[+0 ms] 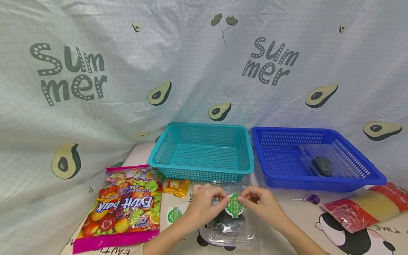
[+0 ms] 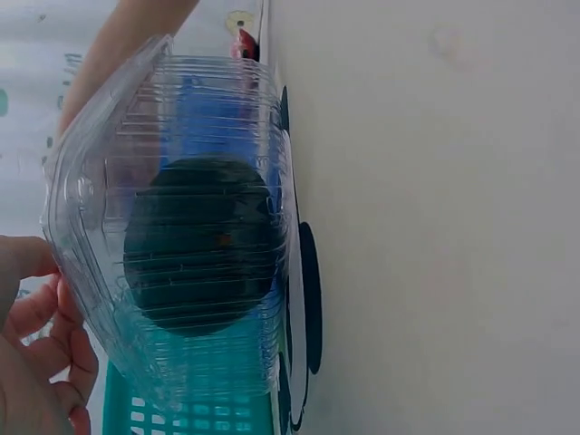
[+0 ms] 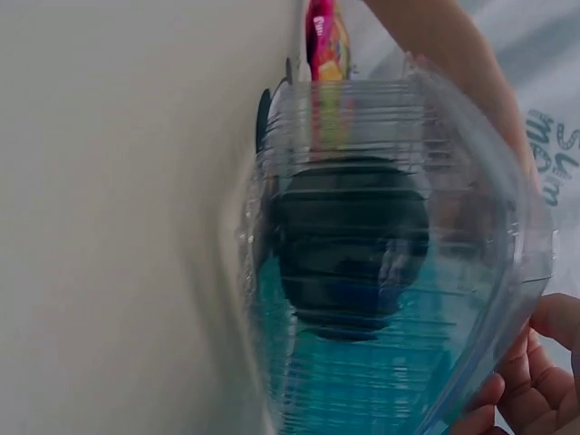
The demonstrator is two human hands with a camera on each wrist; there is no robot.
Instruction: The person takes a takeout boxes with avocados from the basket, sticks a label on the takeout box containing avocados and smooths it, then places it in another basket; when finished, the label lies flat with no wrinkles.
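Note:
In the head view a clear plastic clamshell box (image 1: pixel 250 233) lies on the table with a dark oval object (image 1: pixel 227 224) inside. Over its lid is a round green-and-white sticker (image 1: pixel 234 205). My left hand (image 1: pixel 207 202) pinches the sticker's left edge between thumb and forefinger, and my right hand (image 1: pixel 262 205) does the same at the right edge. Both wrist views show the box from the side: its ribbed wall, the dark, smooth oval object (image 2: pixel 204 245) behind it, and fingers (image 3: pixel 517 390) close along the lid.
Behind the box stand a teal basket (image 1: pixel 204 170) and a blue basket (image 1: pixel 318 182) holding another clear box (image 1: pixel 306 152). To the left lie a fruit candy bag (image 1: pixel 124 209), an orange packet (image 1: pixel 176 187) and another sticker (image 1: pixel 174 214). A lollipop (image 1: pixel 313 199) and red-and-yellow bag (image 1: pixel 366 209) lie right.

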